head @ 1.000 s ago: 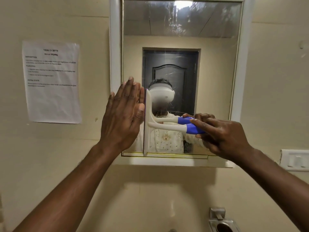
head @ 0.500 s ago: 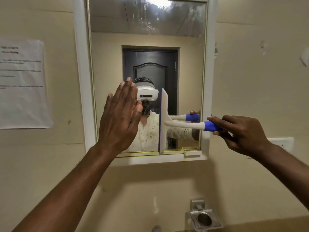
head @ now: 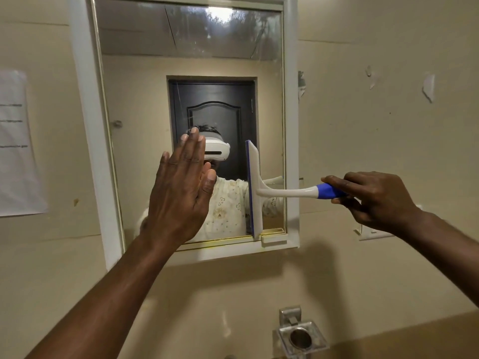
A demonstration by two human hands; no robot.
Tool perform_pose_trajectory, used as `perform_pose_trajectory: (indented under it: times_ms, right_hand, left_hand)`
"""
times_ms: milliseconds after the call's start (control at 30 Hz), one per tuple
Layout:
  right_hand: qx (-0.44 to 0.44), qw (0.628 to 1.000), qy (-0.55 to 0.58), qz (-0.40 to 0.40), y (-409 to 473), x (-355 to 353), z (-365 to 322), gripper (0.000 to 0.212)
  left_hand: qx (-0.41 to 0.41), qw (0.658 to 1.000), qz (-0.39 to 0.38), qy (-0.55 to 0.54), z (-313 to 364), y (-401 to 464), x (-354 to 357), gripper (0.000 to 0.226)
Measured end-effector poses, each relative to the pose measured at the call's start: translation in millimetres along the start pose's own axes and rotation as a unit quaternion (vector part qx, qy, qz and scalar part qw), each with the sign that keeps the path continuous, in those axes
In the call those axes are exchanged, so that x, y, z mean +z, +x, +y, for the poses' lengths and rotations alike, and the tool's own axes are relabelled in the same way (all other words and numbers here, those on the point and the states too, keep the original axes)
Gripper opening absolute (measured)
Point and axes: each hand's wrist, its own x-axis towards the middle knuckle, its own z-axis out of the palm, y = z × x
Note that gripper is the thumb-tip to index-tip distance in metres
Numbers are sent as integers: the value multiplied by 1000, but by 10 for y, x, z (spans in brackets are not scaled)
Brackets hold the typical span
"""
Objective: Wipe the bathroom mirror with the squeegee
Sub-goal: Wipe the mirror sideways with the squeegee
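Note:
A white-framed mirror point(head: 145, 104) hangs on the beige wall. Its top strip looks streaked and misty. The squeegee point(head: 255, 189) is white with a blue handle grip. Its blade stands upright against the glass at the lower right, close to the right frame edge. My right hand point(head: 373, 200) is shut on the blue grip, off to the right of the frame. My left hand point(head: 181, 193) lies flat with fingers straight against the lower middle of the glass, left of the blade and apart from it.
A paper sheet point(head: 18, 143) is stuck to the wall at the left. A metal holder point(head: 300, 338) sticks out of the wall below the mirror. A white switch plate point(head: 373, 230) sits behind my right wrist. Peeling patches point(head: 429, 86) mark the right wall.
The squeegee blade has slid rightward across the lower glass, from beside my left hand to near the right frame. My right hand has moved right past the frame. My left hand stays flat.

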Motion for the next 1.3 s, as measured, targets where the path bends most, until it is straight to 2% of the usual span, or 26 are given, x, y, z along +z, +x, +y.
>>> perform_pose_trajectory:
  times_ms: [200, 533, 667, 1000, 1300]
  right_hand:
    - [6, 1000, -14, -10, -31, -95, 141, 38]
    - [5, 998, -53, -21, -81, -192, 360, 49]
    - [31, 998, -57, -26, -216, -266, 471, 51]
    - [52, 996, -71, -11, -309, -311, 402, 39]
    - [60, 995, -74, -7, -361, -265, 424, 42]
  left_hand:
    - [0, 1000, -1, -4, 40, 12, 5, 65]
    - [3, 1000, -2, -5, 127, 7, 9, 62]
    - [16, 1000, -8, -11, 212, 22, 57, 65]
    - [74, 997, -17, -29, 588, 157, 380, 57]
    - [88, 995, -31, -21, 654, 124, 475, 58]
